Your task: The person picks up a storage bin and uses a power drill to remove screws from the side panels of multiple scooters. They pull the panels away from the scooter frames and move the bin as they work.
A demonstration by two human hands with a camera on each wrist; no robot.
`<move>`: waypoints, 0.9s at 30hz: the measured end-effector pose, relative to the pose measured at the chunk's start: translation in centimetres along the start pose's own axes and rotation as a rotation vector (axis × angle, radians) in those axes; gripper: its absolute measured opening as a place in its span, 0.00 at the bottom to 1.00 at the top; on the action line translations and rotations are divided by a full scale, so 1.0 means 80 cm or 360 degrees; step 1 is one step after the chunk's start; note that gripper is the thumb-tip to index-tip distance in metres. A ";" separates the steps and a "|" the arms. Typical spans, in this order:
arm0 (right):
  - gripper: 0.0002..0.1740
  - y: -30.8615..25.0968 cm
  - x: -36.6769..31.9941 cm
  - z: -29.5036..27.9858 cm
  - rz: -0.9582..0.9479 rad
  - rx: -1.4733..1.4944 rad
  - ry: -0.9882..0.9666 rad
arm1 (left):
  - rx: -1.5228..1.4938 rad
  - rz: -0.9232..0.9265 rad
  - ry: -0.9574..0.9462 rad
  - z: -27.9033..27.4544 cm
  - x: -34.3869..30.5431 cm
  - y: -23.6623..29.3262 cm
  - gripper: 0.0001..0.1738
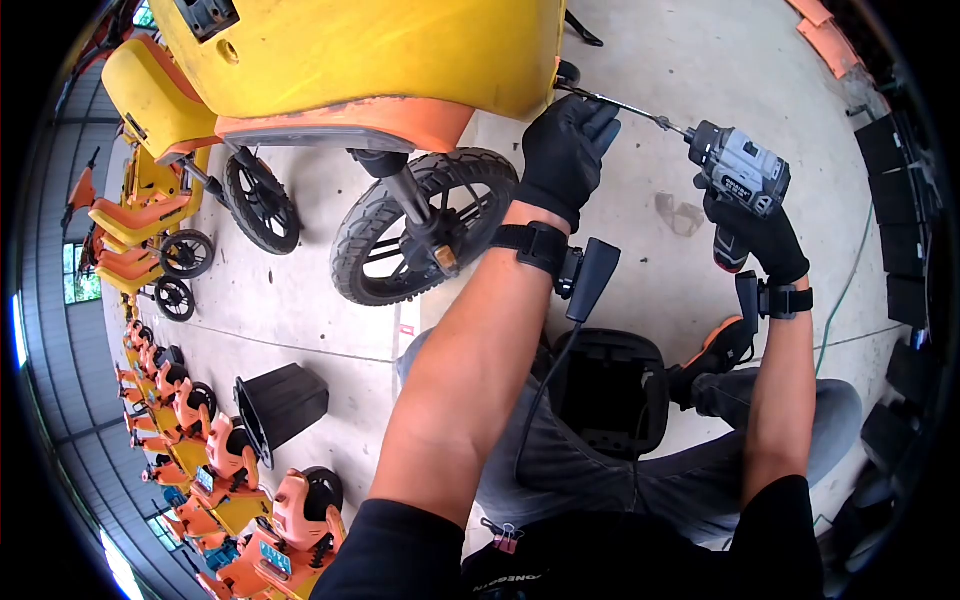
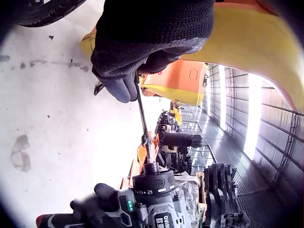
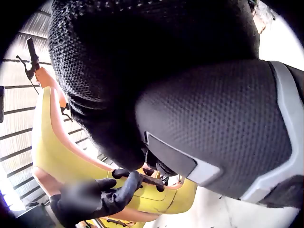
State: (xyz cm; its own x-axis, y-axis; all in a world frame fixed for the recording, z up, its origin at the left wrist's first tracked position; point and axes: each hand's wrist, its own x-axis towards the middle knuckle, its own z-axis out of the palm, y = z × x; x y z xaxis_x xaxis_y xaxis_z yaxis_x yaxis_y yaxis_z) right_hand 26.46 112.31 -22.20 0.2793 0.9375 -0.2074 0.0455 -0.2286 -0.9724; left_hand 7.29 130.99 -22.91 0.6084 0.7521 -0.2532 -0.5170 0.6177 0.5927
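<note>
Pale concrete floor (image 1: pixel 640 275) fills much of the head view, with rows of orange and yellow scooters (image 1: pixel 205 430) parked on the left side of the shed. One yellow scooter body (image 1: pixel 390 50) is close by at the top, and its front wheel (image 1: pixel 425 225) rests on the floor. The right hand (image 1: pixel 762 230), in a black glove, grips the grey power drill (image 1: pixel 745 170) by its handle, up above the floor. The left hand (image 1: pixel 562 155) pinches the long thin bit (image 1: pixel 630 108) near its far end, right next to the scooter body. From the left wrist, the bit runs straight from the left fingers to the drill's black number ring (image 2: pixel 154 182), and small green lights (image 2: pixel 129 205) glow on the drill. The drill looks hard and rather heavy, so the handle seems the best place to hold it. The bit looks stiff, smooth and maybe a bit slippery; a loose, light hold should steady it, since a tight one could catch the glove if it spins. From the right wrist, the right glove and a dark, bumpy part of the drill fill most of the view. The left hand is lower down, partly blurred, with its fingers bent.
</note>
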 end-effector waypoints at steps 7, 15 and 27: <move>0.24 -0.048 -0.003 -0.003 -0.0191 -0.0494 0.0105 | 0.0006 0.0053 -0.0110 -0.016 0.005 -0.005 0.15; 0.24 -0.117 0.001 -0.003 -0.1104 -0.1594 0.0102 | -0.0191 0.0226 0.0001 -0.042 0.052 -0.052 0.18; 0.27 -0.228 0.036 0.026 -0.0184 -0.1887 -0.0278 | -0.1072 -0.0024 0.0325 -0.051 0.072 -0.054 0.06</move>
State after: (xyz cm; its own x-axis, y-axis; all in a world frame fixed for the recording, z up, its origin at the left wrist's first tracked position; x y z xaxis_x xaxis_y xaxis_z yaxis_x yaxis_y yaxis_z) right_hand 24.43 119.73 -5.32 0.0862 0.9702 -0.2263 0.9407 -0.1540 -0.3022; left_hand 10.55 133.61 -30.03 0.5274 0.7296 -0.4354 -0.8099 0.5865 0.0019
